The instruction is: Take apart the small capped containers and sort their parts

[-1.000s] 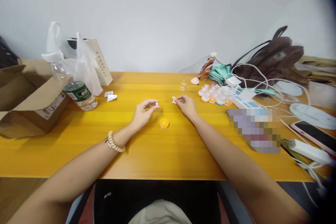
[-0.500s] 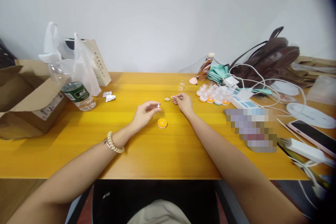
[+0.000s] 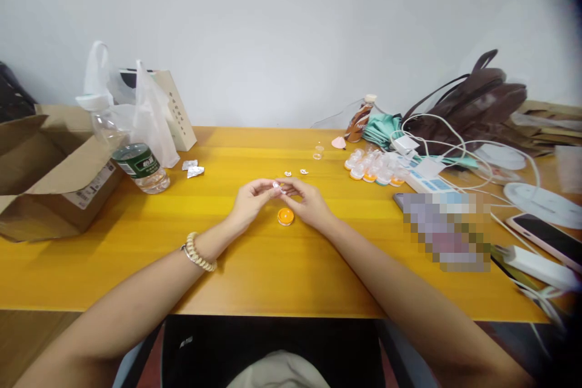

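My left hand, with a beaded bracelet on its wrist, pinches a small white piece between thumb and fingertips. My right hand meets it there, its thumb and fingers closed at the same spot. A second bit of white shows by the right fingertips; whether it is part of the same piece I cannot tell. Just below the hands, a small round orange case rests on the table. Beyond the fingers lie two small white pieces with dark marks, a left one and a right one.
Several clear-lidded little cases cluster at right, near a power strip, cables and a phone. A drink bottle stands behind them. At left are a water bottle, a cardboard box and foil scraps.
My right hand has come back and left from beside the white pieces to meet my left fingertips. Both marked pieces now show uncovered on the table. The view has shifted slightly.
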### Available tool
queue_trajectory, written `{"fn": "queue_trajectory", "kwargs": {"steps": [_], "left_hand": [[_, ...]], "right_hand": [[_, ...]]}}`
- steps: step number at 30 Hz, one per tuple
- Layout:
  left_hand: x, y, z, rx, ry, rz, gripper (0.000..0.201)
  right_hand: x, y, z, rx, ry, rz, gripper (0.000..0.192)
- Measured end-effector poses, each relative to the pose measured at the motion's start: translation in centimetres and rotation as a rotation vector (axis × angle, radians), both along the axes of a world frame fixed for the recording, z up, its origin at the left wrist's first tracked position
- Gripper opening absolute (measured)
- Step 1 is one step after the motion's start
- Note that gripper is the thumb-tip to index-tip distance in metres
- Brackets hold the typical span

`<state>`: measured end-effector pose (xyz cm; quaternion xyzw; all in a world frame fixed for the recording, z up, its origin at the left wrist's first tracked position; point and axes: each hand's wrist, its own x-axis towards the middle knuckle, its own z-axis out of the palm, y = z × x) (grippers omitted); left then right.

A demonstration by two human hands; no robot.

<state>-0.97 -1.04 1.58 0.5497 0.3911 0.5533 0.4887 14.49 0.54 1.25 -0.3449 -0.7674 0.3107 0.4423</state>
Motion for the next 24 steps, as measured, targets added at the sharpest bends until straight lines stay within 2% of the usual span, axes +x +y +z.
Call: {"fn": "queue_trajectory", "kwargs": {"steps": [4, 8, 11, 14, 18, 24], "left_hand": [[-0.1, 0.2, -0.2, -0.049, 0.024, 0.036, 0.034], [-0.5, 0.6, -0.5, -0.086, 0.05, 0.053, 0.034], [-0.6, 0.7, -0.6, -0.094, 0.062, 0.034, 0.032], [-0.5, 0.6, -0.6, -0.091, 0.074, 0.009, 0.031], [-0.4, 0.4, -0.6, -0.081, 0.089, -0.001, 0.029], [-0.5, 0.6, -0.7, -0.076, 0.105, 0.015, 0.029]], "right_hand": [[1.9, 2.0, -0.4, -0.003, -0.062, -0.232, 0.022], [6.5, 4.9, -0.5, -0.03, -0.178, -0.531, 0.021], [9.4, 6.3, -0.6, -0.047, -0.291, -0.679, 0.017], [10.6, 6.8, -0.9, -0.064, -0.381, -0.733, 0.015], [10.8, 7.2, -1.2, -0.086, -0.439, -0.732, 0.011], [9.3, 7.1, -1.5, 0.014, -0.377, -0.704, 0.025]]}}
